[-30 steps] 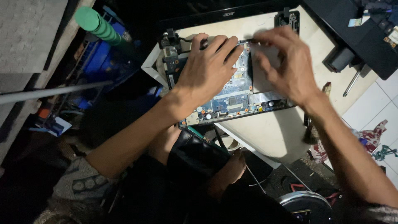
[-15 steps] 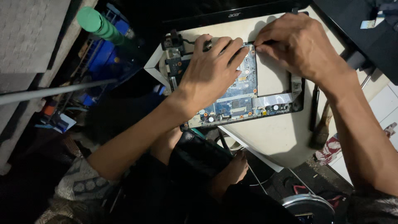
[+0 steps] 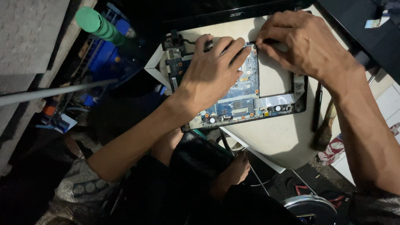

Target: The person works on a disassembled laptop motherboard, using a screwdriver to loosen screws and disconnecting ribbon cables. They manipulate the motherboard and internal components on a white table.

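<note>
Head view: my left hand (image 3: 212, 73) lies flat on the blue board (image 3: 241, 89), fingers spread and pressing down, gripping nothing. The board sits in the black laptop base (image 3: 301, 102), which rests on the pale table (image 3: 283, 141) in front of me. My right hand (image 3: 304, 46) is at the board's top edge, fingers pinched shut on a thin dark tool (image 3: 260, 42); its tip meets my left fingertips (image 3: 246, 49). I cannot tell what kind of tool it is, as my hand hides most of it.

A flat ribbon cable (image 3: 275, 100) runs across the board's lower right, and a screwdriver (image 3: 317, 106) lies on the table just beside the base.

Risks, as I judge them: the tool tip could slip off and scratch the board or jab my left fingertips, since they touch. Pressing hard with the left palm could flex the board. The light is dim, so small parts near the tip are hard to see. A sideways tug could strain the ribbon cable.
</note>
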